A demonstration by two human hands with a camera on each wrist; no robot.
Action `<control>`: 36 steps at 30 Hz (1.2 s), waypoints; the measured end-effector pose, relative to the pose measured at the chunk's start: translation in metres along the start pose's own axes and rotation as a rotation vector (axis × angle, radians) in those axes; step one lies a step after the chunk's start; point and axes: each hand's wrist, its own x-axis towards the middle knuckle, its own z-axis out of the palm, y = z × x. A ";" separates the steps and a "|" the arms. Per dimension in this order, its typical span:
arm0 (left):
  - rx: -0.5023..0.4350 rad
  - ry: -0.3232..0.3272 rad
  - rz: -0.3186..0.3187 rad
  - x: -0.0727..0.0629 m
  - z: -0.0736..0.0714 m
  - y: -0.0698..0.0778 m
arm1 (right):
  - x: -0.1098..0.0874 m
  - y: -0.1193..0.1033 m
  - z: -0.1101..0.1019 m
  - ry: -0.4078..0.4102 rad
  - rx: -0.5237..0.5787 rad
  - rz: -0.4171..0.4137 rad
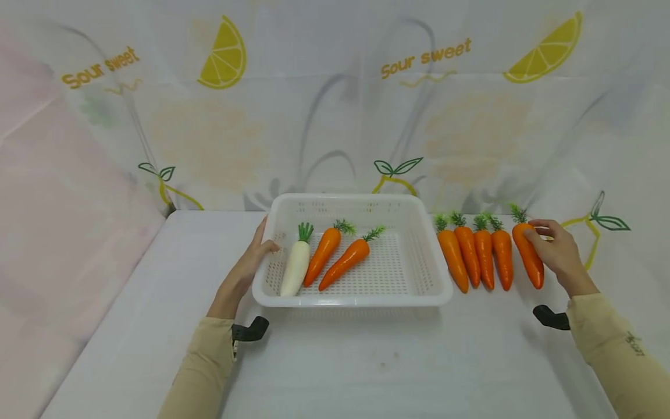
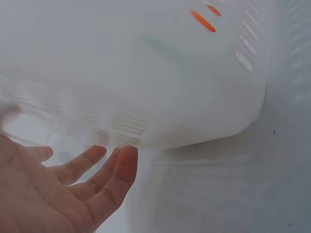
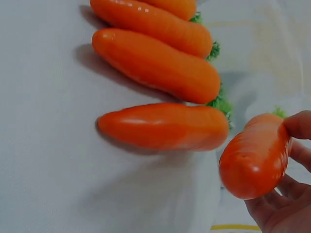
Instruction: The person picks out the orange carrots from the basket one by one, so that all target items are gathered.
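Held carrot: pinched between thumb and fingers of right hand, just right of, apart from, four-carrot row on table. Row is right of white basket. Left hand grips basket's left side. Inside: white radish, two carrots.

Head view: your left hand holds the white basket by its left side. Inside, toward that end, one white radish, then two carrots lying aslant, green tops toward the back. Right of the basket on the pale worktop: four carrots, side by side. Beyond them, your right hand grips a fifth carrot, tip toward you. Lemon-print cloth behind.
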 end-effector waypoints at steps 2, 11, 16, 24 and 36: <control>0.001 -0.006 0.000 0.000 0.000 0.001 | 0.003 0.007 0.001 0.012 -0.008 0.027; 0.011 -0.005 0.007 0.003 -0.002 0.004 | 0.012 0.023 0.011 0.014 -0.042 0.046; 0.001 -0.006 0.000 0.003 0.000 0.003 | 0.014 0.026 0.011 -0.004 -0.054 0.057; 0.007 -0.004 -0.005 0.003 0.002 0.000 | 0.020 0.032 0.014 -0.012 -0.091 0.065; 0.004 0.012 -0.015 0.000 0.002 -0.002 | 0.029 0.026 0.018 -0.078 -0.113 0.044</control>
